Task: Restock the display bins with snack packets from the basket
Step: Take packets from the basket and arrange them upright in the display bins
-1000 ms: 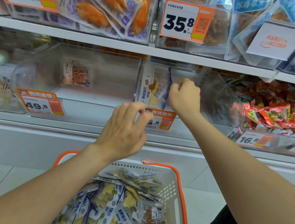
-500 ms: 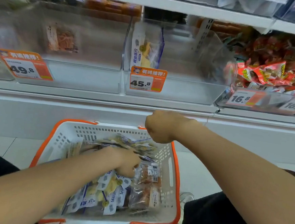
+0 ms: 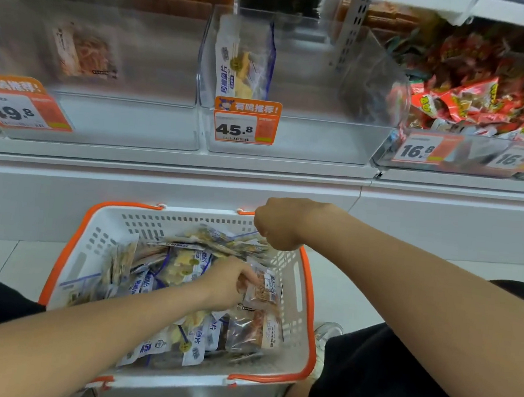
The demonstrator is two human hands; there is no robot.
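A white basket with an orange rim (image 3: 304,298) stands on the floor below the shelf and holds several blue-and-white snack packets (image 3: 183,264) and some brown ones. My left hand (image 3: 227,285) is down inside it, and its fingers pinch the edge of a brown snack packet (image 3: 264,292) at the right side. My right hand (image 3: 279,223) hovers over the basket's far rim as a loose fist with nothing in it. The middle display bin (image 3: 290,138), tagged 45.8, has one blue-and-white packet (image 3: 243,62) standing at its left wall.
The left clear bin (image 3: 119,121), tagged 49.8, holds a single brown packet (image 3: 84,54). The bin on the right (image 3: 481,99) is heaped with red packets. A white shelf ledge (image 3: 194,161) runs under the bins. My knees flank the basket.
Both hands dropped from the middle bin to the basket, leaving the blue-and-white packet standing there. My left hand then slid right onto the brown packet.
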